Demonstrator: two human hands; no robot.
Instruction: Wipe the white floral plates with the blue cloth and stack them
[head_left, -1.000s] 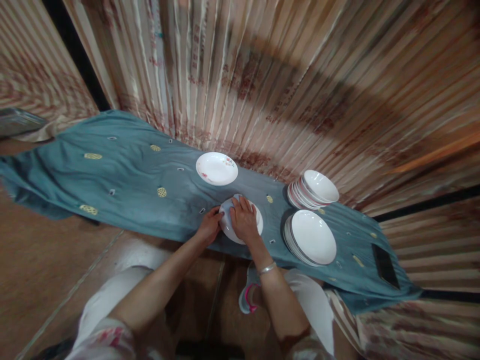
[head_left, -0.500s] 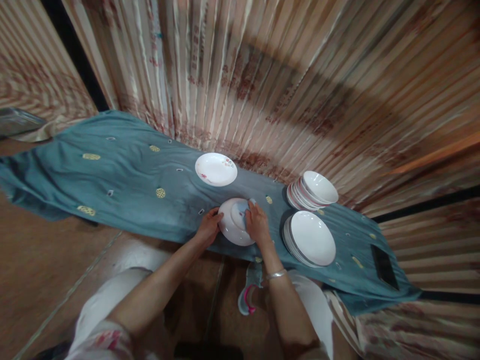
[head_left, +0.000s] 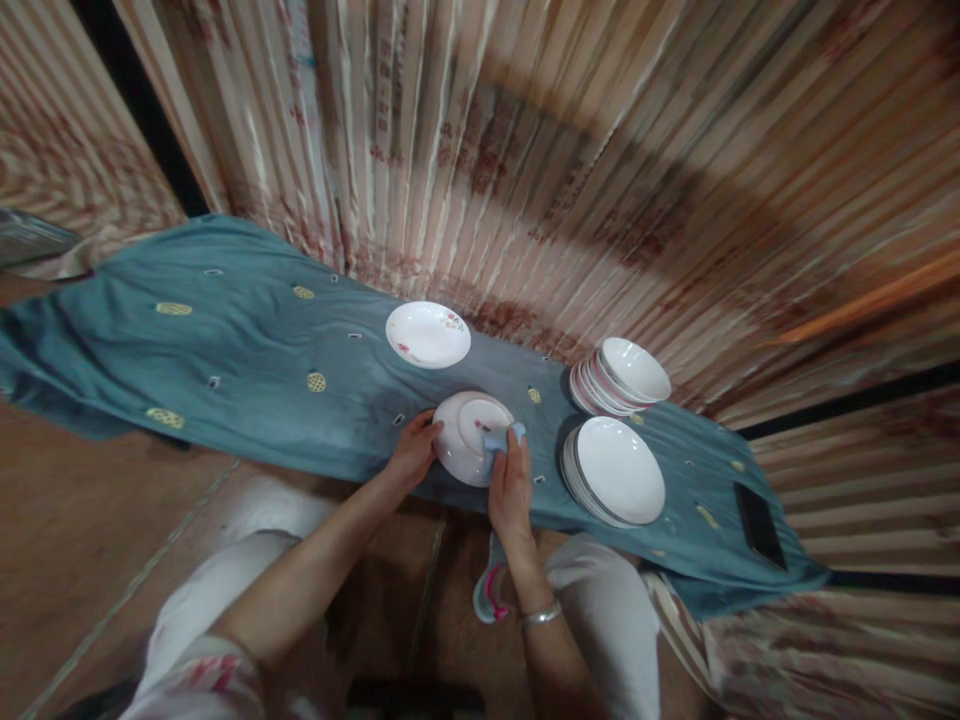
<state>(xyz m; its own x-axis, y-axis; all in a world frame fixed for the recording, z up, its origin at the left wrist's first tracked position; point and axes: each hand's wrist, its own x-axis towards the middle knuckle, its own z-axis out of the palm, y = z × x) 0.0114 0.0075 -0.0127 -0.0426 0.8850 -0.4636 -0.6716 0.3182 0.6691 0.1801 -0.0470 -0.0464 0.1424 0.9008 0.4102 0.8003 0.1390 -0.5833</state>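
Note:
A white plate (head_left: 465,440) lies bottom-up on the teal cloth (head_left: 247,360) in front of me. My left hand (head_left: 411,455) grips its left rim, fingers curled over the edge. My right hand (head_left: 511,478) is closed on a small light-blue wiping cloth (head_left: 498,438) pressed against the plate's right side. Just beyond, a white plate with flower print (head_left: 428,334) rests face-up on the teal cloth.
Two stacks of white plates stand to the right, one nearer (head_left: 619,472) and one farther back with red-edged rims (head_left: 621,375). A dark phone (head_left: 760,525) lies at the cloth's right end. Striped curtains (head_left: 570,170) hang behind. A pink and grey shoe (head_left: 487,595) shows between my knees.
My right hand has slid with the blue cloth from the plate's middle to its right edge and pulled back toward me. The left hand keeps its hold on the rim.

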